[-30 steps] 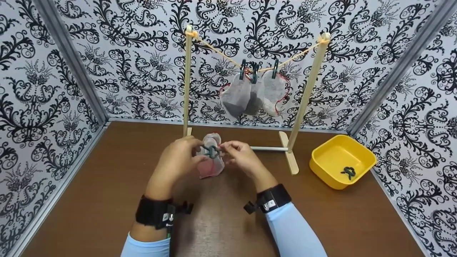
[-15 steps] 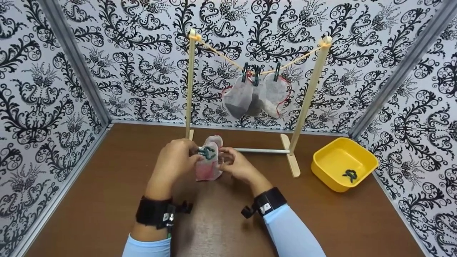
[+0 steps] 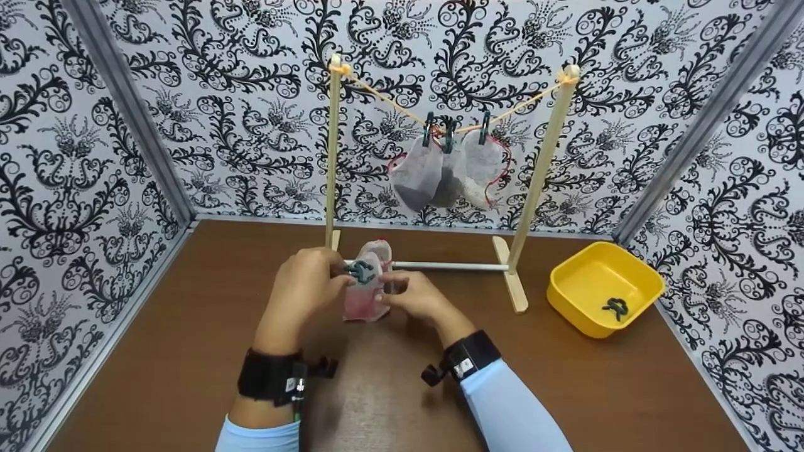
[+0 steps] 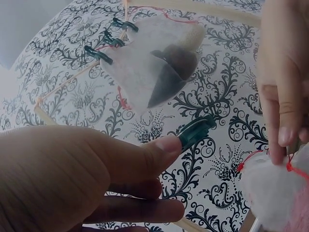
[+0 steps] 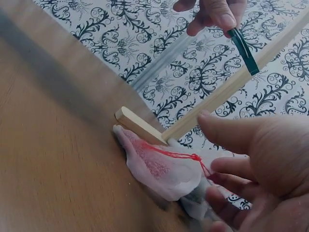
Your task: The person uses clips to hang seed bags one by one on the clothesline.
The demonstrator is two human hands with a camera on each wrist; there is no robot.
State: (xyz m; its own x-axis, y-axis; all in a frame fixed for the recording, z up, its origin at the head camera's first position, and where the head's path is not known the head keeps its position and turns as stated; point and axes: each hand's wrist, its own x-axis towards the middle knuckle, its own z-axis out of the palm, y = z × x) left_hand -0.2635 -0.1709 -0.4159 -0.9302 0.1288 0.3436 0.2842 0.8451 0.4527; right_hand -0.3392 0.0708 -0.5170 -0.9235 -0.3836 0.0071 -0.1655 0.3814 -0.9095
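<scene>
My left hand (image 3: 308,285) pinches a dark green clothespin (image 4: 197,132) between thumb and fingers, held up above the table. In the head view the clothespin overlaps a white mesh drawstring pouch (image 5: 166,171) with pink contents and a red string. This pouch lies by the foot of the wooden stand, with another pale pouch (image 3: 379,248) partly hidden behind it. My right hand (image 3: 418,296) is at the pink pouch's right edge, fingers loosely bent right at the red string and thumb spread away. Three filled pouches (image 3: 418,172) hang from the line by green clothespins (image 3: 485,129).
Two wooden posts (image 3: 541,176) carry a sagging yellow cord (image 3: 524,100), joined low down by a white rod (image 3: 452,266). A yellow tub (image 3: 578,311) at the right holds dark green clothespins (image 3: 617,307). Patterned walls enclose the brown table (image 3: 176,339).
My right hand has come away from the clothespin and moved down to the pouch's right edge. My left hand keeps the clothespin, shifted slightly left. The view has tilted a little.
</scene>
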